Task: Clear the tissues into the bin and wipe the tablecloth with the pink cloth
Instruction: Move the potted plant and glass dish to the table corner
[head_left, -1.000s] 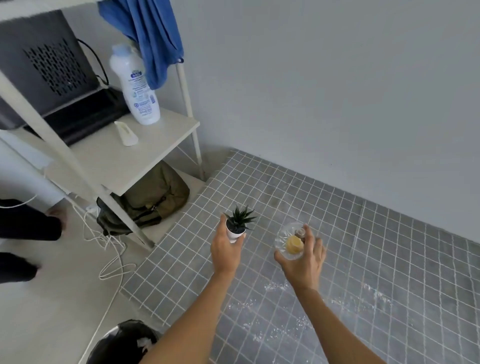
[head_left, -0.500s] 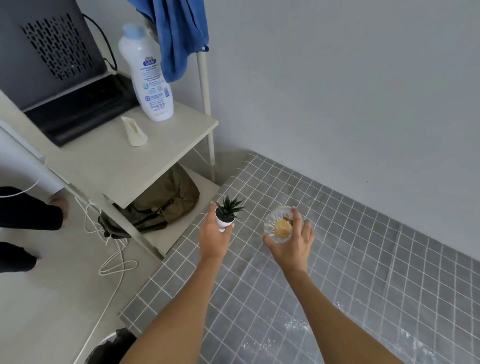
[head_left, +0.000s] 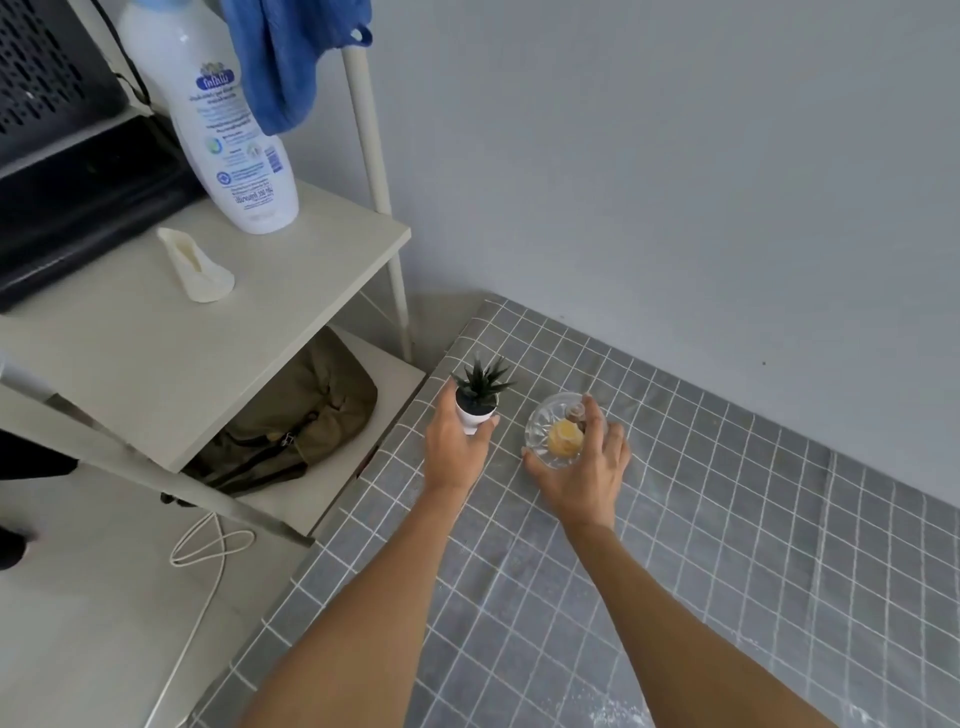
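The grey tablecloth (head_left: 727, 519) with a white grid covers the table. Near its far left corner my left hand (head_left: 453, 441) is wrapped around a small potted plant (head_left: 479, 397) in a white pot. Beside it my right hand (head_left: 584, 470) grips a clear glass bowl (head_left: 558, 434) with a yellow item inside. Both sit low at the cloth; I cannot tell whether they touch it. White specks (head_left: 623, 719) lie on the cloth near the bottom edge. No tissues, pink cloth or bin are in view.
A white shelf unit (head_left: 208, 332) stands left of the table with a white lotion bottle (head_left: 223, 135), a small cream object (head_left: 195, 265) and a dark box. A blue cloth (head_left: 291, 57) hangs above. An olive bag (head_left: 296, 421) lies below, a white cable (head_left: 208, 545) on the floor.
Both hands have carried the plant and the glass bowl further toward the far left corner of the table and lower. The view has shifted; the bin has left the frame.
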